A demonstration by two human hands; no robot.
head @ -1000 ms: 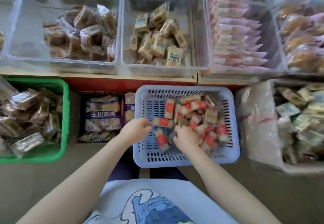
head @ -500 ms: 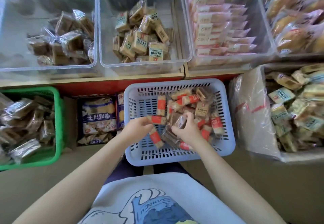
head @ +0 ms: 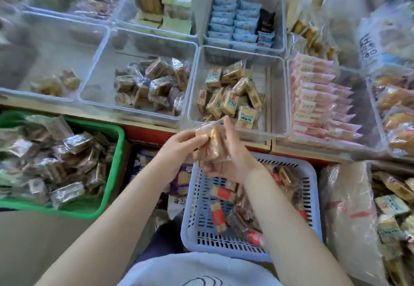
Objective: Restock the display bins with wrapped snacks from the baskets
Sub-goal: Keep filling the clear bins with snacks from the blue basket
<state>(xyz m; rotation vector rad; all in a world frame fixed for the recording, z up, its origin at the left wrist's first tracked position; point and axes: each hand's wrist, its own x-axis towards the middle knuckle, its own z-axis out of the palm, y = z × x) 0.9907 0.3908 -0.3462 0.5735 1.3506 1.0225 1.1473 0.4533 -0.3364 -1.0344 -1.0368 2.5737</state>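
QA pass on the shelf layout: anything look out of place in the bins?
One oddity: a dark packet sits among the pale blue packets in the back clear bin; it looks misfiled. The other bins hold one kind each, as far as the blur shows.

Both forearms bare, extended forward and converging toward the centre of the view, wrists close together. Left hand (head: 179, 149) raised with palm turned inward to the right, fingers curled and thumb pressed against the left side of a held bundle of wrapped snacks (head: 210, 144). Right hand (head: 228, 158) opposite it, palm facing left, supporting the bundle from below and from the right, index finger extended upward along its right edge, remaining fingers curled beneath; fingertips of the two hands nearly touching.
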